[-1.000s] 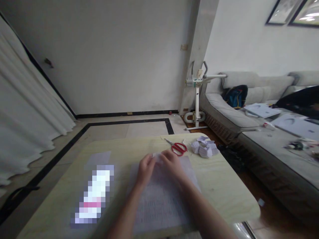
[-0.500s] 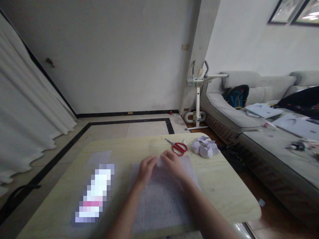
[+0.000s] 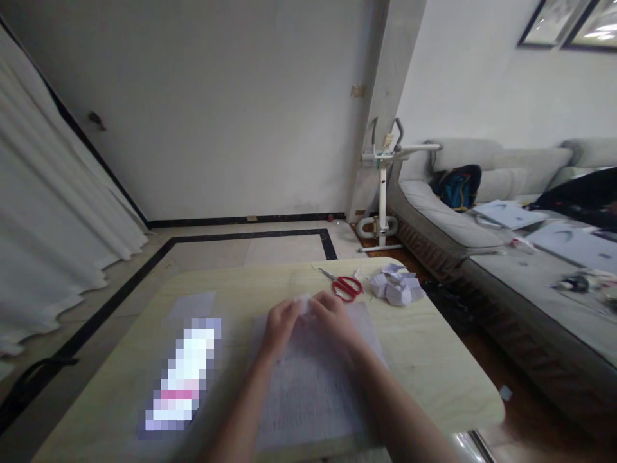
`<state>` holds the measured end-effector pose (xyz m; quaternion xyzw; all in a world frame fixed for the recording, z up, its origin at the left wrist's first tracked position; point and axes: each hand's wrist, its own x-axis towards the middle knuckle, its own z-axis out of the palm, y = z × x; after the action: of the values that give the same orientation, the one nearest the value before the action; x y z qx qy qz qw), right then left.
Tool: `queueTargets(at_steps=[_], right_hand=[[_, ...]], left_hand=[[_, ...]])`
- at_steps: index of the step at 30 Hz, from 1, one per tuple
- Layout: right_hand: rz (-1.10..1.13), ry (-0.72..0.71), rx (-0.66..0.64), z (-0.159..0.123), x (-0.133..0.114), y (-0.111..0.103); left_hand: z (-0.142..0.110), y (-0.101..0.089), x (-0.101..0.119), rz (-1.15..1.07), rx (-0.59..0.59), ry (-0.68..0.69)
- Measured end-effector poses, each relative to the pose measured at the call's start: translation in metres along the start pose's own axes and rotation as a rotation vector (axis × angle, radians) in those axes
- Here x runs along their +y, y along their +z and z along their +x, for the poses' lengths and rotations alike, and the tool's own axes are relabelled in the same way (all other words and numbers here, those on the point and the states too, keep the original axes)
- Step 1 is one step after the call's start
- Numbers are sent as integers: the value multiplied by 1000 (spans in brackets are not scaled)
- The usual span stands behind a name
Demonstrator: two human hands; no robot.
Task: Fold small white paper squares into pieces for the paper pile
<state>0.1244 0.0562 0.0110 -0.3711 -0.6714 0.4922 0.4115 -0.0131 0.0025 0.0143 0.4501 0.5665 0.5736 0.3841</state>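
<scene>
My left hand [image 3: 282, 321] and my right hand [image 3: 332, 315] meet over the far part of a large printed sheet [image 3: 313, 392]. Between their fingertips they pinch a small piece of white paper [image 3: 304, 305], mostly covered by the fingers. Both hands are closed on it, one from each side. Just beyond my right hand lie scissors with red handles [image 3: 347, 288], blades pointing to the far left. To the right of them sits a heap of folded white paper pieces [image 3: 397, 285].
On the table [image 3: 434, 373], a blurred-out phone-like object [image 3: 186, 376] lies at the left, with a pale paper piece [image 3: 193, 304] behind it. Small scraps lie near the scissors. A grey sofa [image 3: 434, 212] and a white exercise machine [image 3: 382, 193] stand beyond the table's right side.
Both hands stay in nearly the same place, the fingers shifting slightly around the small white paper. It has turned a little between them. Nothing else on the table has moved.
</scene>
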Motion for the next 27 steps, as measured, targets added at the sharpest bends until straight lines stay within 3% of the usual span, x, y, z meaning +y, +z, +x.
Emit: queueTargets(at_steps=[3, 6, 13, 18, 27], right_hand=[[-7, -25, 40, 1, 3, 0], [-21, -97, 72, 0, 3, 0], [-110, -219, -5, -4, -1, 4], [-110, -212, 6, -4, 1, 6], [-121, -173, 19, -5, 0, 6]], left_hand=[[-1, 1, 2, -22, -18, -36], [0, 0, 3, -32, 48, -63], [4, -1, -1, -153, 58, -123], [3, -1, -4, -251, 41, -130], [4, -4, -12, -230, 17, -93]])
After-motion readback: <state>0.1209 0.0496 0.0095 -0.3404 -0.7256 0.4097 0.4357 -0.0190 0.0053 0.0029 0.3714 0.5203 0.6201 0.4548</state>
